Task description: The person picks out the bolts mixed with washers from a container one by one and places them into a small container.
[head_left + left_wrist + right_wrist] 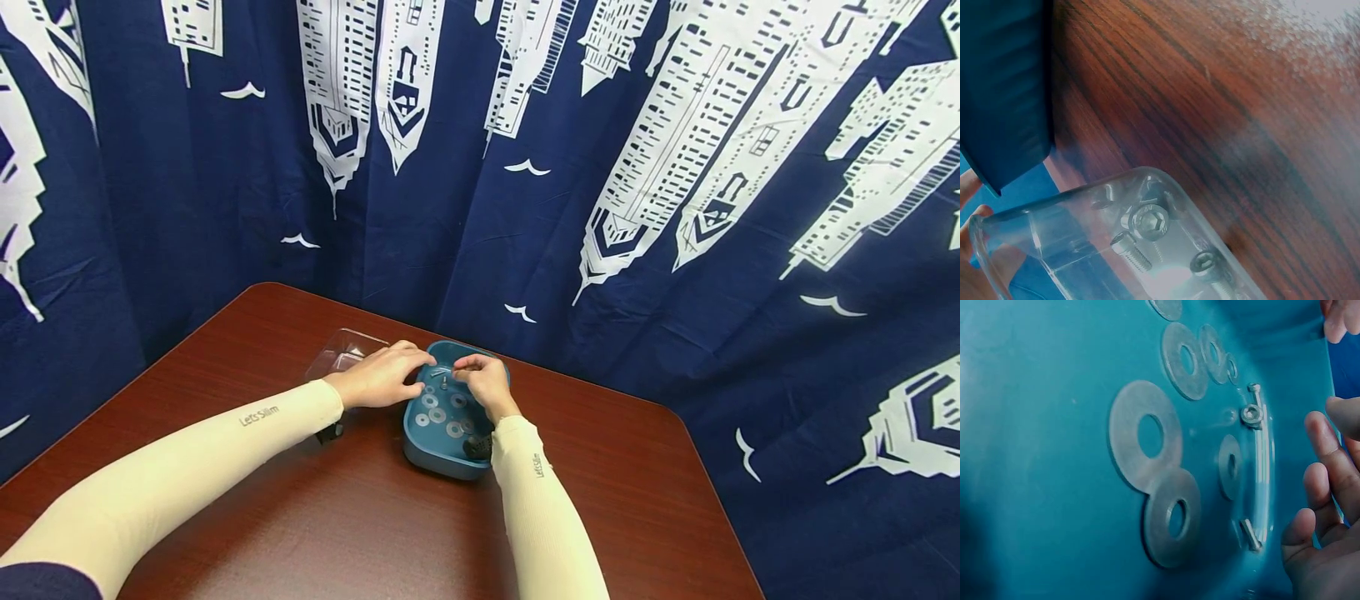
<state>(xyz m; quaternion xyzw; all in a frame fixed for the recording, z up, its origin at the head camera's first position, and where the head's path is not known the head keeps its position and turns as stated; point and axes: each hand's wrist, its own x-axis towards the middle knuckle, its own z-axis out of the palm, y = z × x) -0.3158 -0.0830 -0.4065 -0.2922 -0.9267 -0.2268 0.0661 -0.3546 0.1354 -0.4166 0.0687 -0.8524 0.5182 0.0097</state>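
Inside a blue plastic bin (442, 468) lie several flat washers (437, 414), seen closely as grey rings (1147, 434) in the right wrist view. A nut (1252, 415) and small screws (1251, 535) lie near one side wall. My right hand (483, 383) reaches over the bin's far right part with its fingers bent. I cannot tell whether its thumb and fingertips pinch anything. My left hand (382, 377) is at the bin's left rim, thumb and fingers spread apart and nothing visible between them. A clear plastic box (330, 360) stands partly behind it.
Several socket-head bolts (1150, 222) show in the clear box. The brown wooden table (300, 517) carries both containers, with the bin close to its far edge. A dark blue curtain (465, 250) with white buildings hangs behind. Black wrist cameras (477, 447) sit under the sleeves.
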